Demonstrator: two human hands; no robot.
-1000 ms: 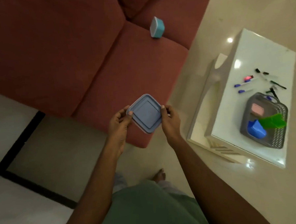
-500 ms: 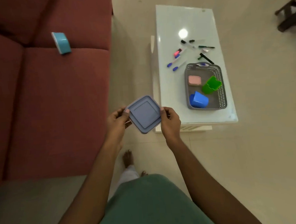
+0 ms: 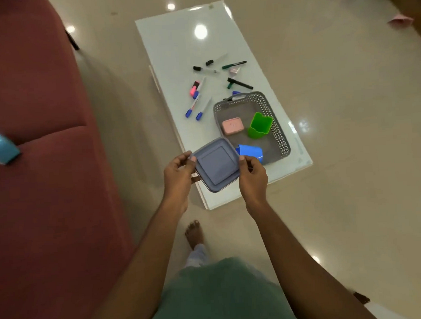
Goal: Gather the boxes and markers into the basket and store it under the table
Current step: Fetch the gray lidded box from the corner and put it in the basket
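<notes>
Both hands hold a flat, square grey-blue box [image 3: 216, 164] above the near end of the white table [image 3: 174, 49], lid side up and slightly tilted. The left hand [image 3: 178, 178] has its grip pinched on the box's left edge, thumb on top, and the right hand [image 3: 253, 176] pinches the right edge the same way. Just beyond the box, the grey perforated basket [image 3: 280, 131] sits on the table and contains a pink box [image 3: 232, 126], a green cup-shaped container [image 3: 260, 125] lying tilted, and a blue container [image 3: 250, 152] partly hidden behind the right hand. Loose markers [image 3: 197, 106] with blue, black, green and pink caps lie scattered on the table beyond the basket, apart from it. Well to the left, a light blue box [image 3: 0, 146] rests on the red sofa [image 3: 47, 192] seat. A bare foot [image 3: 194, 233] stands on the glossy floor [image 3: 350, 152] between the sofa and the table.
</notes>
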